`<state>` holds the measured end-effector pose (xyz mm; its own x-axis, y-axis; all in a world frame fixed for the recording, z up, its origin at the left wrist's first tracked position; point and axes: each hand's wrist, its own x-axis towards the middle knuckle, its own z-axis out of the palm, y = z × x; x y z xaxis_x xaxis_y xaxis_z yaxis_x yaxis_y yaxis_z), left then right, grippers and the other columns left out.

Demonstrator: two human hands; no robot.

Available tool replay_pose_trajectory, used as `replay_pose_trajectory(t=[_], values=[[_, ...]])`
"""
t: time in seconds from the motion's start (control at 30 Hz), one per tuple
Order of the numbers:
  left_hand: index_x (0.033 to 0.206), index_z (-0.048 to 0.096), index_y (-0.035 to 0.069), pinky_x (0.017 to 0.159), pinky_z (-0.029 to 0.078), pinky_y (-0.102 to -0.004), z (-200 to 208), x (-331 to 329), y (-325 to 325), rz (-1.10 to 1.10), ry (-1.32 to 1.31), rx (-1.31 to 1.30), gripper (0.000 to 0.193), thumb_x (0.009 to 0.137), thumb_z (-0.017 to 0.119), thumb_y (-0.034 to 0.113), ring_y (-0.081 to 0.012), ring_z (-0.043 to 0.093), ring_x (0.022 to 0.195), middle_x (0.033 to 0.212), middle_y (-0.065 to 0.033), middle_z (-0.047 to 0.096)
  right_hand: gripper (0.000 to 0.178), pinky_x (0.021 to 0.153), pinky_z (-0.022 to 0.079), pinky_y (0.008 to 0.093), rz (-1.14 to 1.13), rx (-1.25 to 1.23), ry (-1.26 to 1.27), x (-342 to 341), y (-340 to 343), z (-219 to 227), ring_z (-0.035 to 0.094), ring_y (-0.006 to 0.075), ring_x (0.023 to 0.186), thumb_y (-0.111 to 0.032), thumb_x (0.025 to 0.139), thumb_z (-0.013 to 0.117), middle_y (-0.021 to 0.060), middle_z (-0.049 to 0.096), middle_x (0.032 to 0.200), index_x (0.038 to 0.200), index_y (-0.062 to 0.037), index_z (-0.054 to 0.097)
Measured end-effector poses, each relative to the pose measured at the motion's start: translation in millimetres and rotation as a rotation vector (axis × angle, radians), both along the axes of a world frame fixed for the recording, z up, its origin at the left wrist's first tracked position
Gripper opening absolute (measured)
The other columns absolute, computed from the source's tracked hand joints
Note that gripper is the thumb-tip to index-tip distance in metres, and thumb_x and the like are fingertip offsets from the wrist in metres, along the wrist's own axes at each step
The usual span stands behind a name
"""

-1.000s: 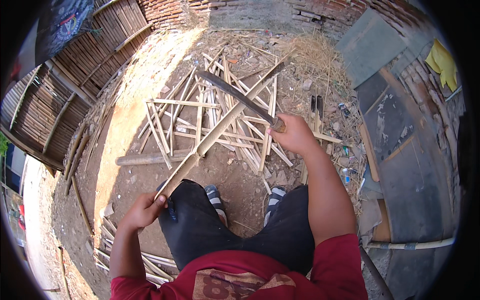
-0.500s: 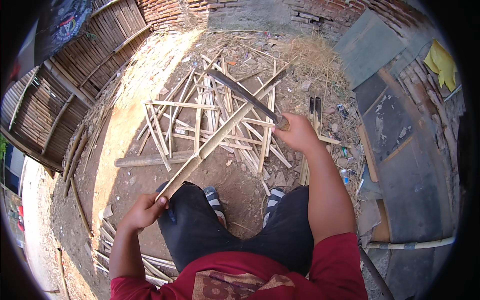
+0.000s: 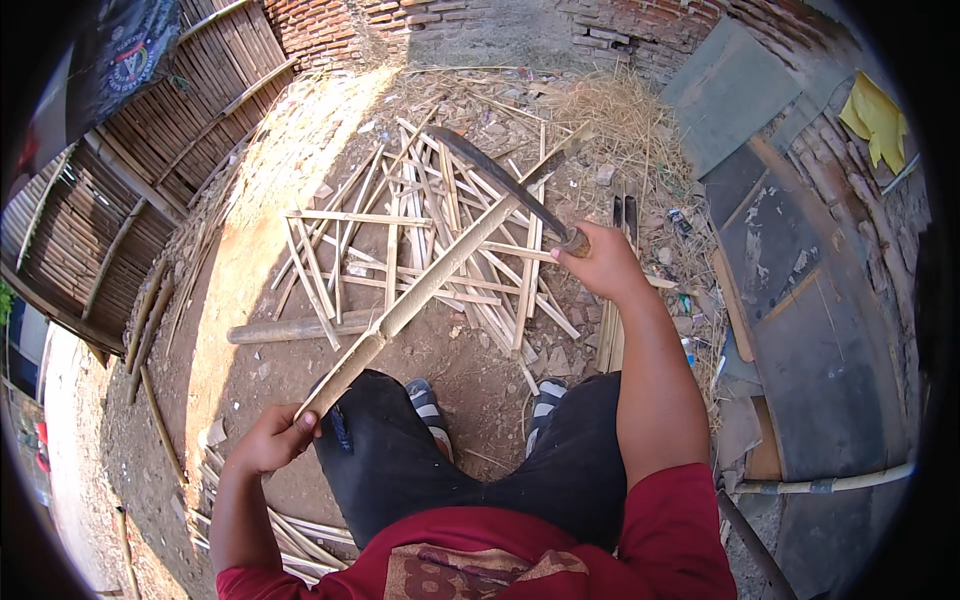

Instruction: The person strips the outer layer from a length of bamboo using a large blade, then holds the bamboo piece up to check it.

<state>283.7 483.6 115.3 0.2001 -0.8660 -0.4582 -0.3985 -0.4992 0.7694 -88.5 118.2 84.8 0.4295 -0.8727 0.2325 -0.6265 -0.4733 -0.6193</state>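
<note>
My left hand (image 3: 277, 438) is closed around the near end of a long split bamboo piece (image 3: 430, 281), whose hollow inner side and a node show. The piece slants away to the far right over a pile of thin bamboo strips (image 3: 400, 235). My right hand (image 3: 602, 260) grips the wooden handle of a machete (image 3: 498, 180). Its dark, curved blade points to the far left and crosses over the bamboo near the piece's far part. Whether blade and bamboo touch, I cannot tell.
A round bamboo pole (image 3: 285, 331) lies on the dirt before my feet. More strips (image 3: 300, 540) lie at my left side. Dark boards (image 3: 820, 340) lean at the right, below a yellow cloth (image 3: 874, 122). A bamboo-slat wall (image 3: 130, 180) stands at left, a brick wall (image 3: 340, 40) at the back.
My left hand has drawn the split bamboo slightly toward me and left. The machete has shifted a little to the right with my right hand.
</note>
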Motion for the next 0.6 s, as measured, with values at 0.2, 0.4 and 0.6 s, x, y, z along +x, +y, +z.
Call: replay_pose_trajectory(t=[0.2,0.4,0.6], values=[[0.087,0.064,0.002,0.058,0.045,-0.0341,-1,-7,-2,-0.069,-0.256,-0.078,0.039,0.107,0.055,0.034,-0.0163,0.053,0.059,0.064,-0.0038,0.057,0.038,0.076,0.054,0.0437,0.400,-0.135,0.242,40,48,20,0.070,0.0392,0.082,-0.032,0.083,0.080,0.0221,0.071,0.088,0.111,-0.0083,0.074],[0.091,0.065,0.000,0.066,0.049,-0.0493,0,-10,-4,-0.133,-0.670,-0.310,0.023,0.100,0.060,0.021,-0.0463,0.061,0.072,0.074,-0.0233,0.063,0.052,0.085,0.056,0.0460,-0.023,0.027,0.024,8,-4,-4,0.072,0.0386,0.097,-0.036,0.083,0.079,0.0238,0.073,0.098,0.122,-0.0024,0.070],[0.092,0.065,0.004,0.068,0.050,-0.0537,-9,-20,-14,-0.095,-0.873,-0.248,0.015,0.096,0.064,0.019,-0.0473,0.064,0.078,0.081,-0.0235,0.066,0.044,0.083,0.055,0.0482,0.281,-0.096,0.237,42,40,12,0.069,0.0415,0.093,-0.030,0.081,0.079,0.0226,0.072,0.095,0.118,-0.0078,0.072]])
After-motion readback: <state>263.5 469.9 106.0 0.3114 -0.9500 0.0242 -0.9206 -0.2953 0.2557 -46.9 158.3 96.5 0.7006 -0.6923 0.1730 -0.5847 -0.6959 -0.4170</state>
